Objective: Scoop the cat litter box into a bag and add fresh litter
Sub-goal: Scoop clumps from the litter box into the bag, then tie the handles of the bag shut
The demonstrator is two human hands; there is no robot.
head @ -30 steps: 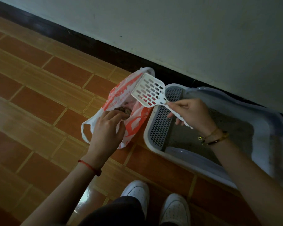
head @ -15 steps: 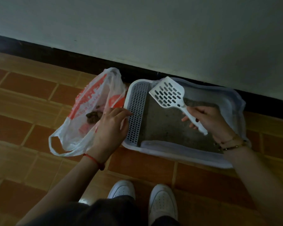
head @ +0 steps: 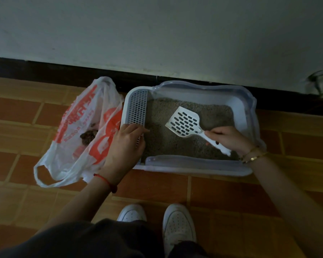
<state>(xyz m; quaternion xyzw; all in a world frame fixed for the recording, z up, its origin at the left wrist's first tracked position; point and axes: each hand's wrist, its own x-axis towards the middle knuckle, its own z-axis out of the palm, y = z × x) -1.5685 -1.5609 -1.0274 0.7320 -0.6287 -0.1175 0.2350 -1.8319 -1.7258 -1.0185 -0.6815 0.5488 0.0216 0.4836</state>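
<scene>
Scoop (head: 184, 121) lower over litter (head: 168, 144) in box (head: 194, 169)

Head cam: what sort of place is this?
Probably a home, at floor level along a wall: a cat litter box sits on a terracotta tile floor against a dark baseboard under a pale wall, with a plastic shopping bag beside it.
</scene>
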